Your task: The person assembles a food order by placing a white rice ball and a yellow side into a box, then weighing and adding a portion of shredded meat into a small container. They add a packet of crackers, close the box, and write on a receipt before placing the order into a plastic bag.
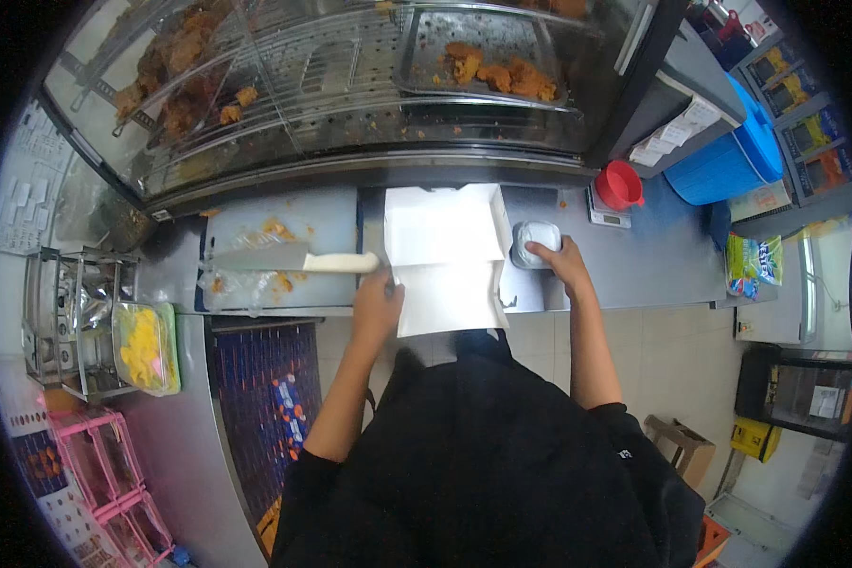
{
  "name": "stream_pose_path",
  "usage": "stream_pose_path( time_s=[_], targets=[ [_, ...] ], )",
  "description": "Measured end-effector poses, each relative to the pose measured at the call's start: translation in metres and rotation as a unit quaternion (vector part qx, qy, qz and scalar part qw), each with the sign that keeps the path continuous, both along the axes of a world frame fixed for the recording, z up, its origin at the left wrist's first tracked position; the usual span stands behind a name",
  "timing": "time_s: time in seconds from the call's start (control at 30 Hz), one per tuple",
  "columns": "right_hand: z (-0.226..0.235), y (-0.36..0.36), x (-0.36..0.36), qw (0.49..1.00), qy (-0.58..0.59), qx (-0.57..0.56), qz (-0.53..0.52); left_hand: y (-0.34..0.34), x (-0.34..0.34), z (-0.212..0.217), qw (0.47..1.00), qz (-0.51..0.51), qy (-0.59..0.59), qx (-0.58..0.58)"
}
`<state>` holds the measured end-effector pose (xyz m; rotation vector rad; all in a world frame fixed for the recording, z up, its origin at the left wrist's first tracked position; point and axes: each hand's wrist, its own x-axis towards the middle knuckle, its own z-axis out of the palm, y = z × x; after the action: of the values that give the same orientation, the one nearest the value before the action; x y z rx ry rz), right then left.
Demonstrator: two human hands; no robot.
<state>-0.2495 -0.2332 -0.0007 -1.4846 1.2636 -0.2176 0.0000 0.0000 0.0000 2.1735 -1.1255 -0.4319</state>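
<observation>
A white paperboard box lies opened out on the steel counter, its near flap reaching past the front edge. My left hand is closed at the box's left edge, just below the knife handle; its fingertips are partly hidden. To the right of the box, my right hand grips a small, rounded white wrapped packet resting on the counter. A large knife with a cream handle lies across the white cutting board, over a crumpled clear plastic bag and orange crumbs.
Behind the counter stands a glass display case with a metal tray of fried pieces. At right are a red cup on a small scale and a blue cooler. A tub with yellow contents sits at left.
</observation>
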Motion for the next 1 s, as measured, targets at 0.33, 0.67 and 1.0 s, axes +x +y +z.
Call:
stream_pose_path(
  time_s=[0.33, 0.67, 1.0],
  targets=[
    [0.064, 0.016, -0.031, 0.987, -0.118, 0.013, -0.106, 0.007, -0.012, 0.03, 0.992, 0.011, 0.107, 0.06],
    [0.087, 0.067, 0.057, 0.894, 0.01, -0.157, 0.419, 0.018, -0.011, 0.017, 0.993, -0.039, 0.108, 0.004],
    [0.072, 0.069, 0.091, 0.832, 0.108, -0.043, 0.543, 0.015, -0.012, 0.028, 0.983, -0.025, 0.181, 0.015]
  ],
)
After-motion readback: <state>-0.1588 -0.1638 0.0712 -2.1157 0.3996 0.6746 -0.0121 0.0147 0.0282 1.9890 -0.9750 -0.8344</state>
